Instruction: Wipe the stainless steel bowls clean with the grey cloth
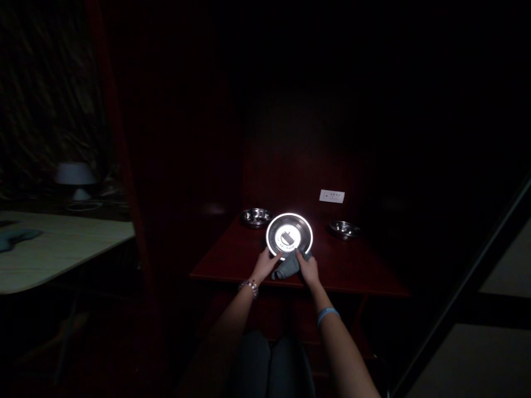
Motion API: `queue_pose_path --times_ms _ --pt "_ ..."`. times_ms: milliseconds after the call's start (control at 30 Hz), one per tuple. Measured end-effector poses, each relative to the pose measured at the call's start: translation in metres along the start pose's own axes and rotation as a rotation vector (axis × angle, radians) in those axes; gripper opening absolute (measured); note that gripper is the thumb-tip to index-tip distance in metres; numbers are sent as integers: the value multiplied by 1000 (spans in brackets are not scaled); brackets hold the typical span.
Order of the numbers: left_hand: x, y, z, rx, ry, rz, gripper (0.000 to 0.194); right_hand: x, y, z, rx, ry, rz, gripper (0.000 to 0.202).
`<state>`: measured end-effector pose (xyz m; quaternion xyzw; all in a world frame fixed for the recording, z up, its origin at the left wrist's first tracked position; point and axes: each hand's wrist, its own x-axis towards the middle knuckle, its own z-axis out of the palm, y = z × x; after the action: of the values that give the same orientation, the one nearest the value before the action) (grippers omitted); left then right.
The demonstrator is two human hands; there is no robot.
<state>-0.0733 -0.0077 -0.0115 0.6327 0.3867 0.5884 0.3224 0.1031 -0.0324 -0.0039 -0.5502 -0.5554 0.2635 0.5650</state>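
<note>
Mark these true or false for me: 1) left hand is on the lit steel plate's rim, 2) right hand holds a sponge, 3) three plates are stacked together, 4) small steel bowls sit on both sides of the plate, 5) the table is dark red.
1) True: the left hand touches the near rim of the steel plate.
2) False: the right hand holds a grey cloth.
3) False: only one plate is there, lying alone.
4) True: the left bowl and the right bowl flank it.
5) True: the table is dark red.
</note>
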Motion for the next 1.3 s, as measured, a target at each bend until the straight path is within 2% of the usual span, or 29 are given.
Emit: queue_pose_path --times_ms 133,267,433,567,767,1300 --pt "2 -5 -1 -1 10 7 43 2 2 1 -1 -17 -3 46" --pt "4 -7 -3 -39 33 16 46 4 5 3 5 21 0 44" --pt "5 -5 -4 -128 138 14 42 5 7 4 16 48 1 42" --pt "5 -1 -5 -110 204 23 42 4 5 4 24 39 0 41" --pt "3 5 -6 -89 198 5 47 4 5 3 25 44 0 41" --pt "2 1 -7 -39 190 -11 49 5 8 0 30 84 13 36"
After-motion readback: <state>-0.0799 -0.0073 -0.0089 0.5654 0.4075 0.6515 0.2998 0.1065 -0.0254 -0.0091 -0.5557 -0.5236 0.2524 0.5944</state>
